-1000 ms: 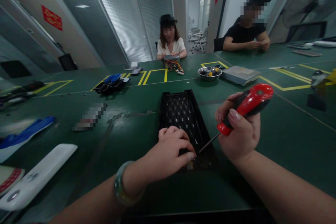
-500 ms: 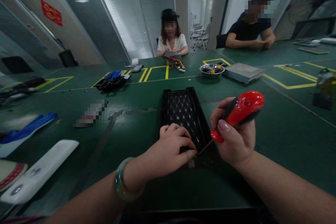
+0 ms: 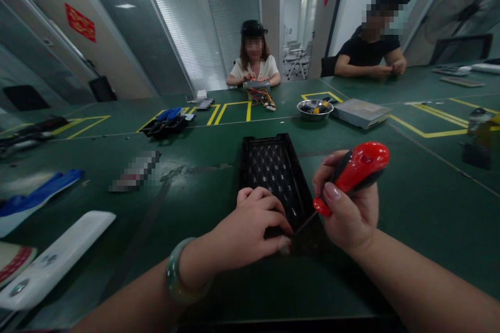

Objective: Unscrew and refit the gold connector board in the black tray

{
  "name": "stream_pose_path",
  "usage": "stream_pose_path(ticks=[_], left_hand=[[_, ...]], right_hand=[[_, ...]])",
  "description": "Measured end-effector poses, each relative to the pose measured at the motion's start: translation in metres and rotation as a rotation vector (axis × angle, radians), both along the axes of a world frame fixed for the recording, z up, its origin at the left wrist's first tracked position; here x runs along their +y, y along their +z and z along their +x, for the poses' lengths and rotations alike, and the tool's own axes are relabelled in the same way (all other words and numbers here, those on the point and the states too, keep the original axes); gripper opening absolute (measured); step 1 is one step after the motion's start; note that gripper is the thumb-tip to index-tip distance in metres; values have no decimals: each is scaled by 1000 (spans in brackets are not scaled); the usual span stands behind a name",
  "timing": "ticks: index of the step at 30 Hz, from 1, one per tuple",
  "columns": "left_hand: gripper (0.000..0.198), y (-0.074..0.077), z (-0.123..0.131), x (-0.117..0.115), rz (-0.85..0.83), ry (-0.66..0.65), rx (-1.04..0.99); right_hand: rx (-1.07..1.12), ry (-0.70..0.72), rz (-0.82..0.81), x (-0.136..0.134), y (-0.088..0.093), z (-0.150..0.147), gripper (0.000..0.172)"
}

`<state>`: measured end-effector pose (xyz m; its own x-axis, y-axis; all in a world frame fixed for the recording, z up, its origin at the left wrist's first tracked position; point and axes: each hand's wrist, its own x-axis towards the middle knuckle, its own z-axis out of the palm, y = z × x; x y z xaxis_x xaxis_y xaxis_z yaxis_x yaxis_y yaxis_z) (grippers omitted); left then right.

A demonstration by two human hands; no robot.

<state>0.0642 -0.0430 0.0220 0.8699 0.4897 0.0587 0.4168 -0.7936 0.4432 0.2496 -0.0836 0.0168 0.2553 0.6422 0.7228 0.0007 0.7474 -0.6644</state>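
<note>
A black, shallow, tray-like plastic panel (image 3: 269,166) with a quilted-looking inside lies lengthwise on the green table in front of me. My left hand (image 3: 260,223) is closed over its near end, fingers curled and thumb underneath; a bangle circles that wrist. In my right hand (image 3: 347,208) is a screwdriver (image 3: 361,166) with a fat red-and-black handle, held tilted. Its thin shaft slants down to the panel's near end, close to my left fingertips. What the tip touches is hidden in the dark there.
A metal bowl (image 3: 315,110) of small parts and a grey flat box (image 3: 361,113) stand beyond the panel. Further left are a black tray (image 3: 166,124) with blue items, a blue-and-white glove (image 3: 42,195) and a white device (image 3: 58,260). Two people sit across the table.
The view has shifted slightly, so the table appears a little lower. Both hands keep nearly the same places on the panel and screwdriver. The left thumb has moved slightly.
</note>
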Motion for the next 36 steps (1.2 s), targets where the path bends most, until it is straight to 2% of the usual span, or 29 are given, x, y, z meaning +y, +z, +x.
stream_pose_path(ticks=[5,13,18,20,24,27,29,32,36], left_hand=[[11,-1,0,0,-1,-5,-10],[11,-1,-2,-2,-26,-2,-69],[15,-6,-3,-2,-2,-7,-124],[17,-8,-4,-2,14,2,-142],[20,-11,-6,-2,31,-14,-167],[19,-12,-8,1,51,-44,-183],[20,-17,-8,4,63,-67,-186],[19,-30,-6,10,93,-78,-191],[17,-48,-1,17,140,-97,-204]], right_hand=[[36,-20,8,-1,-1,-1,23],[-25,81,-87,-11,-3,0,25],[-151,199,-194,-10,-3,4,46],[-191,229,-204,-8,-3,6,50],[-223,159,-213,-5,-8,12,40],[-182,153,-257,-4,-11,13,51],[-85,152,-298,-5,-10,9,61],[41,133,-359,-10,-3,0,59],[-17,159,-289,-13,9,-8,54]])
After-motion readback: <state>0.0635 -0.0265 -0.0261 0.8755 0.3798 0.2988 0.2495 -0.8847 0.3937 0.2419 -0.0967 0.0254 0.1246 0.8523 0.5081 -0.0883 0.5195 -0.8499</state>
